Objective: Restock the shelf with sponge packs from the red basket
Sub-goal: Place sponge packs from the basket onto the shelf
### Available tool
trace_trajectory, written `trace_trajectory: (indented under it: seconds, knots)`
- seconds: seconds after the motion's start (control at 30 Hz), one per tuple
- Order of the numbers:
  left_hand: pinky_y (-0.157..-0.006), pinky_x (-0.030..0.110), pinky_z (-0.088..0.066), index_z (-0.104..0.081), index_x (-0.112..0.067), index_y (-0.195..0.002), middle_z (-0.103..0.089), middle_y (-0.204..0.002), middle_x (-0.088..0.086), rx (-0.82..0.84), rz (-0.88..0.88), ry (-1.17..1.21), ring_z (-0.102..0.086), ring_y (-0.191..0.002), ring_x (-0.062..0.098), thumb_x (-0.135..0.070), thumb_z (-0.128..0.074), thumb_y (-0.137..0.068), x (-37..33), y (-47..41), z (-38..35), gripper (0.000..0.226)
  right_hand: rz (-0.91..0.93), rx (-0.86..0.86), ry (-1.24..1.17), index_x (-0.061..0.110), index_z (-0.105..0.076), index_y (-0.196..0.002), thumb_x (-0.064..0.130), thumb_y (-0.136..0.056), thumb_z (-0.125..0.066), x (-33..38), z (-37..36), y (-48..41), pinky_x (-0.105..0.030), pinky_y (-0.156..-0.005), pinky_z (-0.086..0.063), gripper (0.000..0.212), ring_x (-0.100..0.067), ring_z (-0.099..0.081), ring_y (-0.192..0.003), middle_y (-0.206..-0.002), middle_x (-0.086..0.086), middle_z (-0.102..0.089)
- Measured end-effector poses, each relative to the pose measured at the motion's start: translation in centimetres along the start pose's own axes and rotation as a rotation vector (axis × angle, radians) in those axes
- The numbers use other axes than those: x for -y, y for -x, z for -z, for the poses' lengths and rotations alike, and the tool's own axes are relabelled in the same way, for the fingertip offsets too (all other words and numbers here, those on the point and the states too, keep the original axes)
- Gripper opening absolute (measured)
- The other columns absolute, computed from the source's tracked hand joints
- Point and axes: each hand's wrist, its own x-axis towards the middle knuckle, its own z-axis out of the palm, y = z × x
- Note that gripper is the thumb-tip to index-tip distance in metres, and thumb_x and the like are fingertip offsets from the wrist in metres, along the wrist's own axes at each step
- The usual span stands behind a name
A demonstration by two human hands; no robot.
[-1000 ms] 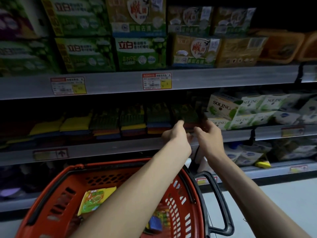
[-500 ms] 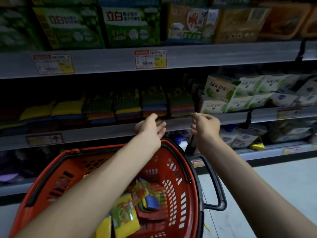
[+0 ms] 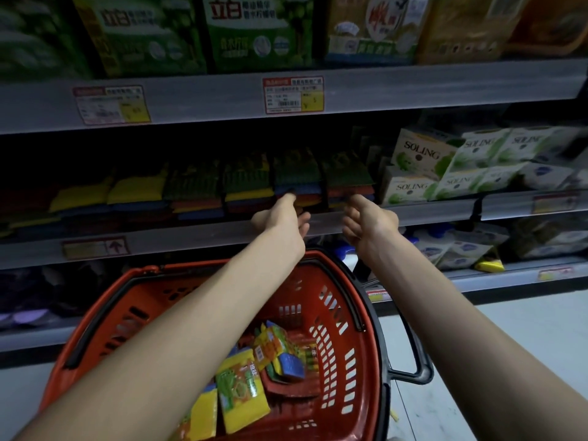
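Observation:
A red basket (image 3: 356,313) stands below me with several yellow-green sponge packs (image 3: 241,386) lying in its bottom. On the middle shelf (image 3: 439,214) a row of stacked sponge packs (image 3: 296,176) runs from left to centre. My left hand (image 3: 283,218) reaches to the front of that row, its fingertips touching a stack and holding nothing. My right hand (image 3: 369,219) hovers just right of it at the shelf lip, fingers loosely curled and apart, with nothing in it.
White SOLING boxes (image 3: 423,154) fill the middle shelf to the right of the sponges. Green and yellow detergent bags (image 3: 248,30) crowd the top shelf. Pouches and bottles sit on the lower shelf (image 3: 509,272). Pale floor (image 3: 509,329) lies to the right of the basket.
Both hands drew back from the shelf half a second ago; the left has now reached forward to the sponge row again. The view tilted down, showing more of the basket's contents.

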Motion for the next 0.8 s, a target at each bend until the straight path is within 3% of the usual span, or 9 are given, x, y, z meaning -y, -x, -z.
trace_trajectory:
  seconds: [0.13,0.3,0.37,0.47,0.57,0.7,0.8]
  knots:
    - [-0.060,0.029,-0.059,-0.043,-0.010,-0.105,-0.061,-0.085,0.008,-0.018,-0.016,0.006,-0.073,-0.073,0.019,-0.012,-0.068,-0.096,-0.2,-0.3,-0.1,0.027,0.004,-0.020,-0.014,0.011,-0.046,-0.060,0.002,-0.097,-0.060,-0.1,-0.3,-0.6,-0.019,-0.032,-0.017,0.041,-0.005,-0.025,-0.027,-0.037,0.006,-0.041]
    - [-0.053,0.027,-0.056,-0.047,-0.010,-0.089,-0.063,-0.079,0.010,-0.045,-0.036,0.031,-0.073,-0.070,0.021,-0.008,-0.068,-0.095,-0.4,-0.2,0.0,0.022,-0.012,-0.042,0.014,0.000,-0.061,-0.085,0.005,-0.099,-0.061,-0.3,-0.7,-1.3,-0.018,-0.032,-0.020,0.015,-0.005,-0.030,-0.027,-0.043,0.002,-0.053]
    - [-0.053,0.027,-0.056,-0.045,-0.012,-0.087,-0.063,-0.081,0.010,-0.049,-0.036,0.044,-0.076,-0.074,0.022,-0.007,-0.068,-0.095,-0.6,-0.3,0.0,0.025,0.001,-0.045,0.026,-0.006,-0.064,-0.099,0.005,-0.099,-0.060,-0.4,-0.7,-1.5,-0.019,-0.032,-0.021,0.012,-0.004,-0.031,-0.027,-0.065,-0.007,-0.063]
    - [-0.051,0.026,-0.054,-0.046,-0.011,-0.088,-0.064,-0.079,0.010,-0.038,-0.018,0.058,-0.076,-0.073,0.021,-0.007,-0.069,-0.094,-0.8,-0.2,0.0,0.024,0.022,-0.075,0.068,-0.008,-0.066,-0.116,0.007,-0.098,-0.062,-0.4,-0.7,-1.8,-0.019,-0.032,-0.026,0.024,-0.004,-0.036,-0.028,-0.092,-0.016,-0.069]
    - [-0.052,0.025,-0.054,-0.050,-0.008,-0.103,-0.068,-0.079,0.010,-0.032,-0.003,0.058,-0.077,-0.072,0.018,-0.009,-0.071,-0.093,-0.7,0.0,0.1,0.023,0.026,-0.083,0.073,-0.008,-0.064,-0.122,0.008,-0.097,-0.063,-0.4,-0.8,-2.0,-0.018,-0.032,-0.026,0.029,-0.003,-0.036,-0.027,-0.086,-0.013,-0.064]
    - [-0.054,0.024,-0.055,-0.049,-0.009,-0.093,-0.068,-0.075,0.009,-0.033,-0.006,0.039,-0.074,-0.067,0.016,-0.011,-0.071,-0.094,-0.6,-0.1,0.4,0.022,0.028,-0.057,0.048,-0.011,-0.061,-0.124,0.006,-0.098,-0.061,-0.4,-0.8,-2.0,-0.019,-0.032,-0.024,0.031,-0.004,-0.032,-0.028,-0.073,-0.009,-0.059]
    - [-0.053,0.024,-0.054,-0.047,-0.011,-0.085,-0.069,-0.075,0.010,-0.033,-0.011,0.019,-0.071,-0.059,0.014,-0.012,-0.071,-0.093,-0.5,-0.3,0.6,0.025,0.019,-0.020,0.040,-0.005,-0.063,-0.107,0.006,-0.098,-0.061,-0.3,-0.6,-2.0,-0.018,-0.031,-0.022,0.015,-0.004,-0.030,-0.028,-0.056,-0.002,-0.056]
